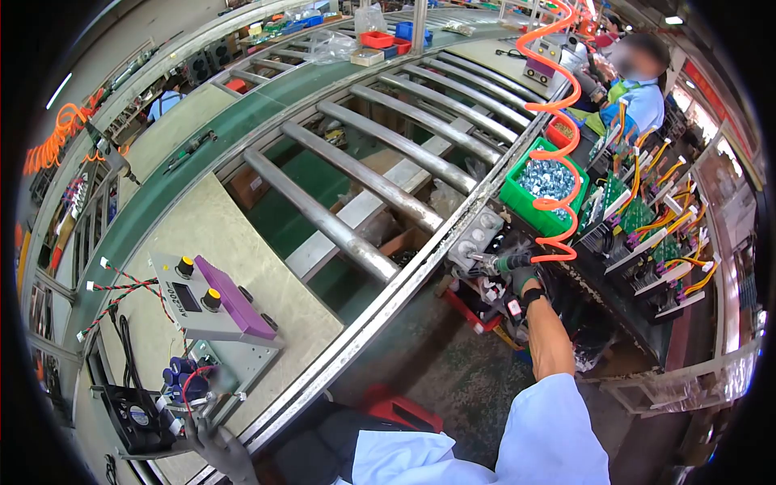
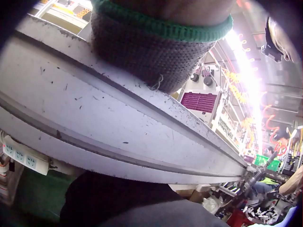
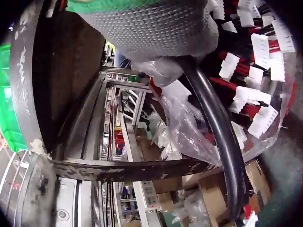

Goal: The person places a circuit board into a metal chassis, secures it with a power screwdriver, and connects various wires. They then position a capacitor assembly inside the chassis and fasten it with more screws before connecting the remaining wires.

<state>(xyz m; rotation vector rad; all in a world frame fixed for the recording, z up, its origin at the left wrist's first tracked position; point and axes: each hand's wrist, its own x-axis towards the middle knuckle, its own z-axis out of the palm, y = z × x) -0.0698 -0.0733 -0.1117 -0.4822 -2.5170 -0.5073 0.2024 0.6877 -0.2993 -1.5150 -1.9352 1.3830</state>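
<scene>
In the head view my right hand (image 1: pixel 524 280), in a grey glove, grips a green-and-black air screwdriver (image 1: pixel 511 263) with a silver tip. An orange coiled hose (image 1: pixel 558 182) runs up from its rear end. The tip lies beside a worn metal block (image 1: pixel 477 236). My gloved left hand (image 1: pixel 220 454) rests at the near left corner of the bench, fingers extended toward a black fan (image 1: pixel 137 416). Just beyond it stands a grey-and-purple control unit (image 1: pixel 212 299) with two yellow-capped knobs and blue capacitors (image 1: pixel 179 373). Both wrist views show mainly glove cuffs; the fingers are hidden.
A roller conveyor (image 1: pixel 347 182) runs between the benches. A green bin (image 1: pixel 543 187) of small metal parts and rows of circuit boards (image 1: pixel 638 214) stand at right. Bagged white connectors (image 3: pixel 253 97) lie below my right hand. Another person (image 1: pixel 638 89) sits at far right.
</scene>
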